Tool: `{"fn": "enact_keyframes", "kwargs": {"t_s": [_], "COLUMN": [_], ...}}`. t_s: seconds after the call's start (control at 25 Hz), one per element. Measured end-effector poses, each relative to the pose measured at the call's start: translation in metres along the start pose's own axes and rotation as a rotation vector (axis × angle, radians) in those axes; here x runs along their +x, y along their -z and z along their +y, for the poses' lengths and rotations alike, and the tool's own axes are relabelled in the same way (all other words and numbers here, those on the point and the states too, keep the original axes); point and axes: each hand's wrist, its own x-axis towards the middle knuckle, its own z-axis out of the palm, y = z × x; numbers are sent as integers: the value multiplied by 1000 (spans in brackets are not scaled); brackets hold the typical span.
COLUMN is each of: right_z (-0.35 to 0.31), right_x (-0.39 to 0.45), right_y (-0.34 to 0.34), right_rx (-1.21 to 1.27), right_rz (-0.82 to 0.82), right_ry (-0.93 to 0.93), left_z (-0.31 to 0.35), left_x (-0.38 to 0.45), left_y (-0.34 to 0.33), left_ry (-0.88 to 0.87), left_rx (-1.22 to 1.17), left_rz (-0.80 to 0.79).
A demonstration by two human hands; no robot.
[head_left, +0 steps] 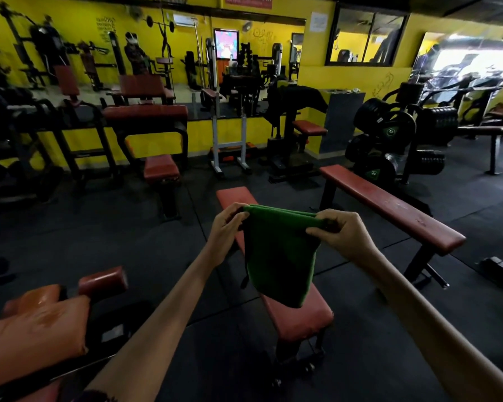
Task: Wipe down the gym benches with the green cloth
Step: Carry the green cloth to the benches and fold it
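Two hands are raised in front of the camera, both pinched closed on the top edge of the green cloth (276, 256): left hand (225, 227) on the left corner, right hand (341, 235) on the right corner, fingers and thumb curled round the folded hem. The cloth is held stretched between them and hangs free, folded double by the look of it, lower tip dangling above the near flat bench (299, 311) without visible contact. That bench sits directly below and ahead of the hands, long axis running away from the camera and slightly left; its far end (233, 194) is seen just above the left hand. Neither hand is clearly nearer to the pad; it is centred between both. A second flat bench (389, 206) lies to the right, long axis diagonal, closer to the right hand. A padded seat (35, 320) is at lower left, a weight plate rack (386, 134) behind the second bench. Wiping is judged not yet started; cloth probably being folded or straightened. Next move likely calls for the cloth to be lowered flat onto the near pad and stroked along its length.
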Motion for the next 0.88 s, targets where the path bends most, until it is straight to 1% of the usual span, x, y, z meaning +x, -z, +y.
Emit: {"fn": "enact_keyframes", "kwargs": {"t_s": [0.08, 0.12, 0.2, 0.28, 0.32, 0.36, 0.4, 0.44, 0.48, 0.52, 0.56, 0.6, 0.64, 0.68, 0.76, 0.8, 0.88], "right_z": [-1, -2, -5, -12, -16, -19, -20, -23, -24, -24, -23, -23, -23, -21, -15, -11, 4], "right_x": [-1, 0, 1, 3, 5, 7, 10, 12, 14, 16, 17, 16, 15, 12, 4, -1, -15], "right_y": [3, 4, 3, -2, -6, -11, -16, -21, -26, -30, -32, -31, -30, -28, -21, -18, -17], "right_rx": [229, 301, 366, 481, 524, 548, 558, 556, 542, 521, 510, 505, 502, 497, 518, 532, 477], "right_rz": [16, 25, 52, 70, 86, 102, 116, 125, 125, 124, 129, 135, 135, 127, 83, 32, -132], "right_ry": [-99, -130, -185, -260, -293, -320, -345, -366, -379, -393, -411, -429, -438, -435, -393, -369, -348], "left_z": [3, 4, 2, 0, 1, 6, 12, 19, 25, 29, 29, 26, 23, 19, 12, 10, 11], "left_x": [0, -1, -4, -5, -4, -3, -1, 1, 3, 4, 6, 6, 5, 6, 8, 10, 13], "left_y": [-2, -2, -2, -3, -5, -9, -13, -17, -22, -26, -30, -33, -35, -37, -40, -42, -47], "left_ry": [9, 16, 46, 111, 150, 165, 132, 48, -62, -166, -221, -212, -181, -185, -319, -402, -535], "left_rx": [-35, -51, -93, -156, -151, -67, 80, 245, 387, 486, 542, 554, 540, 550, 654, 703, 785], "left_rz": [-15, -12, 10, 49, 69, 99, 123, 103, 20, -116, -273, -397, -458, -467, -428, -409, -366]}}
